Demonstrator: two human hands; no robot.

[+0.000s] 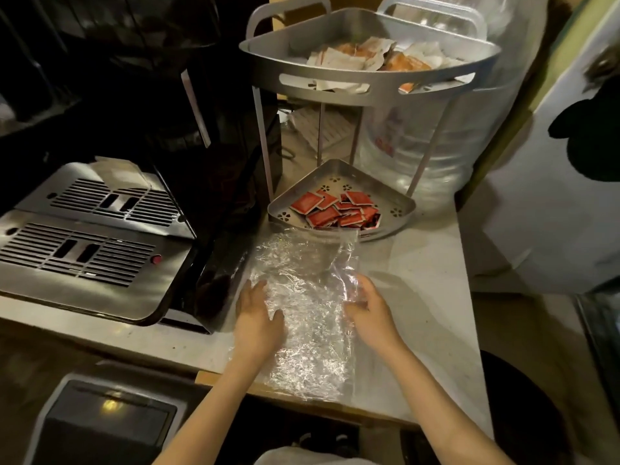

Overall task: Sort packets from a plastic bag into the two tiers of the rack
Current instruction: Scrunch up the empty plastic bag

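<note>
Two hands are resting on a crinkled clear plastic bag (302,317) that is lying flat on the pale desk (419,280) in the head view, with its near end hanging just over the desk's front edge. The left hand (256,313) is lying on the bag's left side with fingers fairly straight and spread, pressing it down and gripping nothing. The right hand (370,307) is sitting at the bag's right edge with its fingers curling around a fold of the film, pinching it. The bag is looking flat, with no packets showing through it. Just beyond the bag's far end, the two-tier metal rack (369,85) is standing on the desk, its lower tier (399,216) almost touching the film. Red packets (335,209) are lying heaped in that lower tier, well ahead of both hands, while white and orange packets (369,55) are filling the upper tier (268,52) above. To the left, a dark coffee machine (214,162) with slotted steel drip trays (84,250) is crowding the bag's left edge, leaving little room there. To the right of the bag, bare desk is running open up to its right edge, and stacked clear plastic containers (436,156) are standing behind the rack.
</note>
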